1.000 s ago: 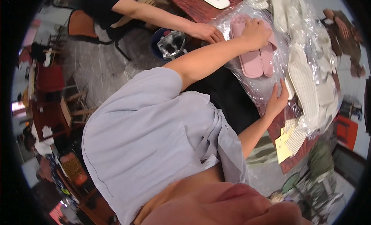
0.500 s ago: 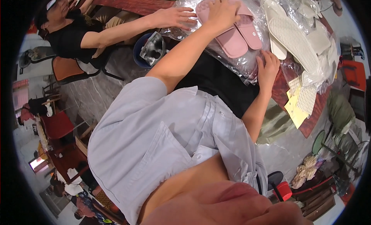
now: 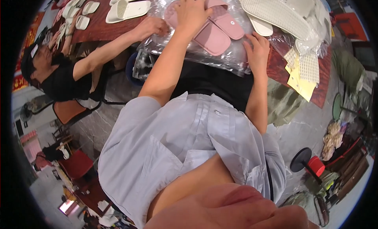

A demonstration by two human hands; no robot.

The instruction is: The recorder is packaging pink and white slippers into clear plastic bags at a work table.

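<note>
A pair of pink slippers (image 3: pixel 214 38) lies near 12 o'clock in the view, straps up, side by side on clear plastic (image 3: pixel 193 57) spread over the reddish-brown surface (image 3: pixel 277 65). Of the two hands, the left hand (image 3: pixel 192 14) reaches over the slippers from 7 o'clock, fingers bent across the strap end of the left one; whether it grips or only rests there, I cannot tell. The right hand (image 3: pixel 258 50) is at the slippers' 4 o'clock, fingers parted and loosely bent, by the plastic's edge and just clear of the right slipper's toe or heel end, which I cannot tell apart. White slippers (image 3: pixel 275 14) lie at about 2 o'clock from the pink ones, one with its ribbed sole up, and yellow sheets (image 3: pixel 300 82) at 4 o'clock, beyond the right hand. Toward 11 o'clock in the view, a co-worker's hand (image 3: pixel 151 27) is beside the plastic, below more white slippers (image 3: pixel 130 10)
</note>
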